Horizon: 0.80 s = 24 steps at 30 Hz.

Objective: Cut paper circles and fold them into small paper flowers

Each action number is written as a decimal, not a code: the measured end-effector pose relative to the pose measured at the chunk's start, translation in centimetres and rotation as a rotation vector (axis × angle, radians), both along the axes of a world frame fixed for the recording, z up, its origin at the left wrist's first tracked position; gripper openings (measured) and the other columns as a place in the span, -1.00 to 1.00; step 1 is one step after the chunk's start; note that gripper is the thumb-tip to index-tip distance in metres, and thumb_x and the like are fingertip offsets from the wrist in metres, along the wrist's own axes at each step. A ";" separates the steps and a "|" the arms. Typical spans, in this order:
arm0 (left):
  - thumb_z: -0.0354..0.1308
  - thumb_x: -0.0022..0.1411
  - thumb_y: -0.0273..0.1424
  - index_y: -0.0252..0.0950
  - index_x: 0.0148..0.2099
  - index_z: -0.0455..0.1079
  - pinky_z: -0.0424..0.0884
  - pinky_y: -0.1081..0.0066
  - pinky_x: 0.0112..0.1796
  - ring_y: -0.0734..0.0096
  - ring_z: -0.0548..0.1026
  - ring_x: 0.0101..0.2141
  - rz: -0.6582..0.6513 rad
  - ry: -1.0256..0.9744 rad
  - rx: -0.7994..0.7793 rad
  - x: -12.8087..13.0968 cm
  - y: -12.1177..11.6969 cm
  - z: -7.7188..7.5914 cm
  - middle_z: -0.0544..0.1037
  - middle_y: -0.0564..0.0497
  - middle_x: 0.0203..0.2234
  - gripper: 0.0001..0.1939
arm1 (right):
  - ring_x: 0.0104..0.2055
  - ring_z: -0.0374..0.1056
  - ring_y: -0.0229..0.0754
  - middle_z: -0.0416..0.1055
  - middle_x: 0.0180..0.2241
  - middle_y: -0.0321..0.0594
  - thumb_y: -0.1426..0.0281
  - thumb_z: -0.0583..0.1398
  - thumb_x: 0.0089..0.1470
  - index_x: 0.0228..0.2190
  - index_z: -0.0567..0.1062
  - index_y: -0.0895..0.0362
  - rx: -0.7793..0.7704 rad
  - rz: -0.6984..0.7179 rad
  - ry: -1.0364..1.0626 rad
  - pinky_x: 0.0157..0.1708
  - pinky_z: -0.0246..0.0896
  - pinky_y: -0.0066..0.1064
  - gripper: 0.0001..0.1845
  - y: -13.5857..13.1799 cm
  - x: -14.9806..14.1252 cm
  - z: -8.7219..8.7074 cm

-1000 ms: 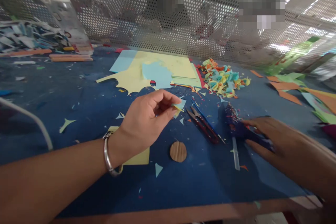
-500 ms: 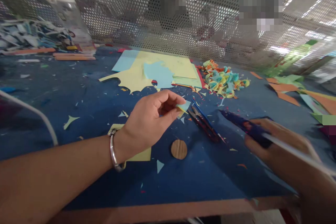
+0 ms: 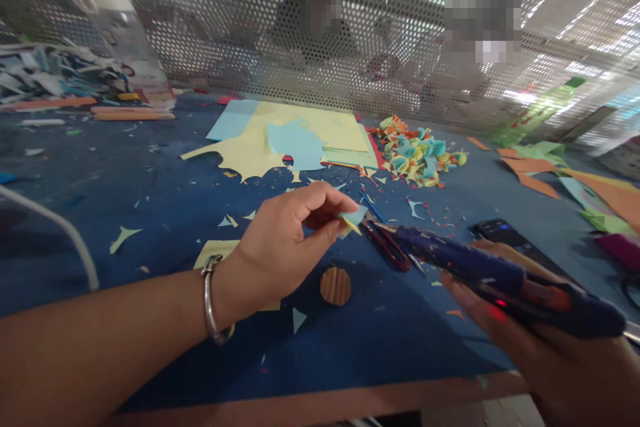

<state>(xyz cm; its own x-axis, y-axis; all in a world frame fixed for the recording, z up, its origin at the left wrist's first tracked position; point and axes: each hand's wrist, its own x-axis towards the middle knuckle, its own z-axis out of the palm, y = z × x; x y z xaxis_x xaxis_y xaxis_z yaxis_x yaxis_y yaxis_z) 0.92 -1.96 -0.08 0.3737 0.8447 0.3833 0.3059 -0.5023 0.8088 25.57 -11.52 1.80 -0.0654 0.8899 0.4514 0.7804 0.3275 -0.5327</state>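
My left hand [image 3: 287, 247] is pinching a small folded piece of blue and yellow paper [image 3: 354, 215] between thumb and fingers. In my right hand [image 3: 505, 330] is a dark blue glue gun [image 3: 460, 263] with a small red light lit on its side. Its nozzle points left, close to the folded paper; whether the tip touches is not clear. Beneath the nozzle lie dark red-handled snips [image 3: 387, 247] beside a thin blue stick [image 3: 373, 205]. A round wooden disc [image 3: 335, 287] rests just below my left hand. Under my left wrist lies a yellow paper piece [image 3: 215, 252].
Yellow and blue sheets [image 3: 320, 113] and a heap of folded paper bits [image 3: 415, 150] lie farther back. A phone [image 3: 520, 247] is behind my right hand. A bottle [image 3: 125, 47] stands back left; a white cord [image 3: 65, 220] curves at left. Perforated mesh [image 3: 225, 33] borders the table.
My right hand has brought the glue gun leftward, its nozzle now close to the folded paper. The phone behind it has come into view. My left hand keeps its pinch.
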 end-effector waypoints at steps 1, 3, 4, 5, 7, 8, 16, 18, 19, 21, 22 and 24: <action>0.24 0.26 -0.49 -0.23 -0.14 0.52 0.46 0.62 -0.30 0.59 0.57 -0.37 -0.012 0.004 0.006 0.0 -0.1 0.0 0.65 0.15 -0.36 -0.87 | -0.53 0.39 -0.20 0.48 -0.46 -0.34 0.29 0.21 0.17 -0.36 0.50 -0.04 -0.009 0.009 0.012 -0.55 0.34 -0.40 -0.93 0.0 -0.2 0.0; 0.23 0.26 -0.50 -0.23 -0.13 0.51 0.46 0.63 -0.27 0.61 0.58 -0.35 -0.028 0.011 0.013 0.1 -0.2 -0.1 0.65 0.15 -0.33 -0.86 | -0.46 0.43 -0.18 0.52 -0.39 -0.31 0.29 0.20 0.18 -0.33 0.51 -0.05 -0.026 0.021 0.033 -0.52 0.33 -0.40 -0.93 -0.1 -0.4 -0.1; 0.23 0.26 -0.51 -0.23 -0.13 0.51 0.46 0.64 -0.27 0.62 0.57 -0.35 -0.031 0.016 0.018 0.1 -0.2 -0.2 0.65 0.15 -0.32 -0.86 | -0.45 0.44 -0.17 0.53 -0.37 -0.31 0.28 0.20 0.19 -0.32 0.51 -0.06 -0.035 0.029 0.041 -0.53 0.32 -0.41 -0.93 -0.2 -0.5 -0.2; 0.23 0.26 -0.51 -0.23 -0.13 0.51 0.45 0.65 -0.27 0.62 0.57 -0.35 -0.032 0.022 0.025 0.1 -0.3 -0.2 0.65 0.15 -0.32 -0.86 | -0.44 0.44 -0.18 0.53 -0.36 -0.31 0.28 0.20 0.20 -0.31 0.51 -0.06 -0.043 0.038 0.046 -0.53 0.31 -0.41 -0.93 -0.2 -0.5 -0.3; 0.23 0.27 -0.51 -0.23 -0.13 0.51 0.45 0.66 -0.30 0.63 0.56 -0.37 -0.032 0.035 0.042 0.1 -0.3 -0.2 0.65 0.15 -0.32 -0.86 | -0.43 0.44 -0.19 0.54 -0.34 -0.32 0.28 0.21 0.20 -0.29 0.51 -0.06 -0.050 0.053 0.049 -0.52 0.30 -0.42 -0.94 -0.3 -0.4 -0.4; 0.22 0.27 -0.51 -0.23 -0.12 0.51 0.45 0.66 -0.30 0.63 0.56 -0.38 -0.035 0.041 0.050 0.1 -0.3 -0.2 0.65 0.14 -0.31 -0.86 | -0.42 0.44 -0.19 0.54 -0.33 -0.32 0.28 0.21 0.19 -0.29 0.51 -0.06 -0.051 0.058 0.045 -0.52 0.29 -0.42 -0.94 -0.3 -0.4 -0.5; 0.19 0.27 -0.57 -0.23 -0.11 0.52 0.45 0.67 -0.27 0.63 0.58 -0.35 -0.078 0.053 0.090 0.0 -0.6 -0.1 0.66 0.13 -0.28 -0.80 | -0.39 0.47 -0.18 0.56 -0.34 -0.35 0.20 0.19 0.21 -0.34 0.50 -0.05 -0.082 0.025 -0.052 -0.49 0.23 -0.38 -0.86 -0.3 -0.1 -0.7; 0.19 0.26 -0.58 -0.23 -0.11 0.52 0.46 0.67 -0.27 0.63 0.58 -0.36 -0.078 0.053 0.096 0.1 -0.5 -0.1 0.66 0.13 -0.27 -0.79 | -0.39 0.46 -0.18 0.56 -0.34 -0.36 0.20 0.18 0.22 -0.34 0.49 -0.05 -0.096 0.033 -0.050 -0.47 0.21 -0.37 -0.86 -0.3 0.1 -0.8; 0.19 0.26 -0.59 -0.24 -0.11 0.52 0.46 0.66 -0.27 0.63 0.58 -0.37 -0.078 0.053 0.096 0.1 -0.5 -0.1 0.66 0.13 -0.27 -0.79 | -0.38 0.46 -0.18 0.56 -0.33 -0.37 0.20 0.17 0.22 -0.33 0.49 -0.05 -0.101 0.037 -0.052 -0.46 0.21 -0.37 -0.86 -0.3 0.1 -0.9; 0.18 0.26 -0.60 -0.24 -0.11 0.53 0.47 0.65 -0.26 0.62 0.58 -0.37 -0.080 0.053 0.091 0.1 -0.5 -0.1 0.67 0.12 -0.27 -0.78 | -0.35 0.47 -0.17 0.55 -0.33 -0.37 0.20 0.17 0.23 -0.32 0.48 -0.05 -0.115 0.040 -0.051 -0.41 0.24 -0.36 -0.86 -0.3 0.3 -1.0; 0.18 0.25 -0.60 -0.25 -0.11 0.53 0.48 0.64 -0.25 0.62 0.59 -0.37 -0.081 0.053 0.087 0.1 -0.5 -0.1 0.67 0.11 -0.27 -0.78 | -0.34 0.46 -0.17 0.55 -0.34 -0.37 0.20 0.17 0.23 -0.30 0.48 -0.05 -0.126 0.042 -0.048 -0.37 0.25 -0.35 -0.86 -0.3 0.3 -1.1; 0.19 0.25 -0.60 -0.25 -0.12 0.53 0.49 0.63 -0.25 0.60 0.59 -0.37 -0.084 0.051 0.081 0.0 -0.5 0.0 0.68 0.11 -0.27 -0.79 | -0.33 0.45 -0.18 0.54 -0.33 -0.37 0.21 0.17 0.24 -0.27 0.48 -0.05 -0.144 0.045 -0.042 -0.30 0.28 -0.34 -0.87 -0.4 0.4 -1.4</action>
